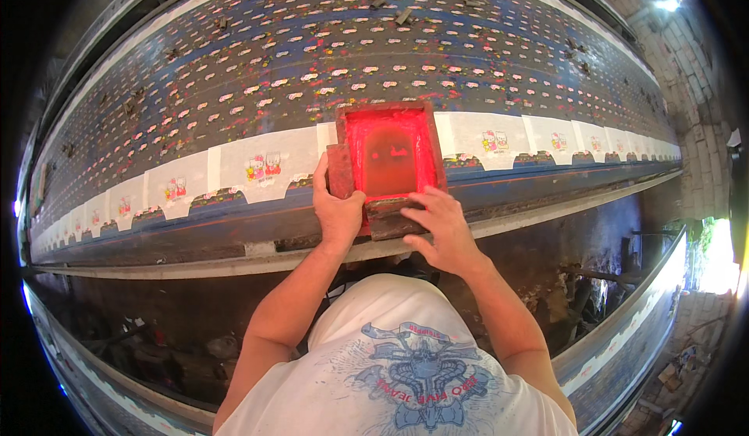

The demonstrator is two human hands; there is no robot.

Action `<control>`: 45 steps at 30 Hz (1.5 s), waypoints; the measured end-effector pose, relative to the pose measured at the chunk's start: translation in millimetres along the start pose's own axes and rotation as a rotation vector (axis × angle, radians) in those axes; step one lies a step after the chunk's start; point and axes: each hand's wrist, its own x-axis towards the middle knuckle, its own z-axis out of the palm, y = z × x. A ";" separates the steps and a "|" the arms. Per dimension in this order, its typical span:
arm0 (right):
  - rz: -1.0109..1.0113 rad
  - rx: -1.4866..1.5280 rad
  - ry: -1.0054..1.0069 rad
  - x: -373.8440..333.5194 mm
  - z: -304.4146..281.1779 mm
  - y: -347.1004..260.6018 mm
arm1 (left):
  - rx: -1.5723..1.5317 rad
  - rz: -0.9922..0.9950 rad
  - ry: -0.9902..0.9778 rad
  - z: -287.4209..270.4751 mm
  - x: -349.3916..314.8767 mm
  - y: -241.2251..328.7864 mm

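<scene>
A small wooden screen-printing frame [439, 151] smeared with red ink lies over the row of white cut fabric pieces [292, 155] along the table's near edge. Its mesh [390, 163] is darker, with a couple of small pale marks. My left hand [339, 210] grips the frame's left side by a wooden block [340, 172], thumb near the lower left corner. At the near right corner, my right hand [445, 229] has its fingers spread, fingertips at the frame's edge and a dark wooden block [392, 221]. The fabric under the frame is hidden.
The long dark printing table [328, 54] carries many small repeated coloured marks and a few small dark blocks [403, 16]. Printed cartoon figures [264, 166] show on the white pieces. Behind me runs another long table [624, 334]. A brick wall [686, 62] stands at right.
</scene>
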 end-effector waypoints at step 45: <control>-0.120 0.071 0.025 -117.6 -156.4 211.8 | -0.172 -0.092 -0.012 275.1 -79.5 29.8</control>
